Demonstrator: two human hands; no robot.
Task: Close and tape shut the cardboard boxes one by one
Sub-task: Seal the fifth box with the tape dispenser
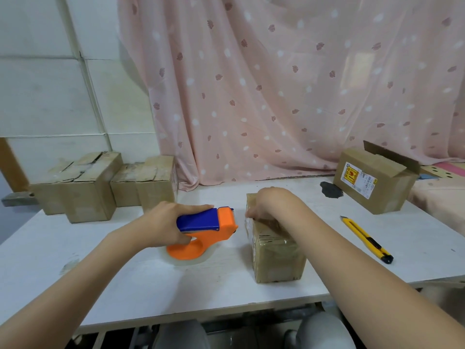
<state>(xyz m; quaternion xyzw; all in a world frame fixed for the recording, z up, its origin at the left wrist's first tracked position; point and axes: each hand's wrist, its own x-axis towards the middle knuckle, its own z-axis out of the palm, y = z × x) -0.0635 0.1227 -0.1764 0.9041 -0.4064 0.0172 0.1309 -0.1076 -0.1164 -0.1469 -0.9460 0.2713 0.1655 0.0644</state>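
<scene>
Left hand on the tape dispenser, right hand pressing the taped box.

The left hand's fingers curl round the blue handle of the orange plastic tape dispenser, which rests on the white bench with its nose pointing right toward the box. The right hand lies on top of the small brown cardboard box, fingers bent down over its left edge; the box, glossy with clear tape, runs lengthwise away from the person at mid-bench. A yellow utility knife lies to the right.
</scene>
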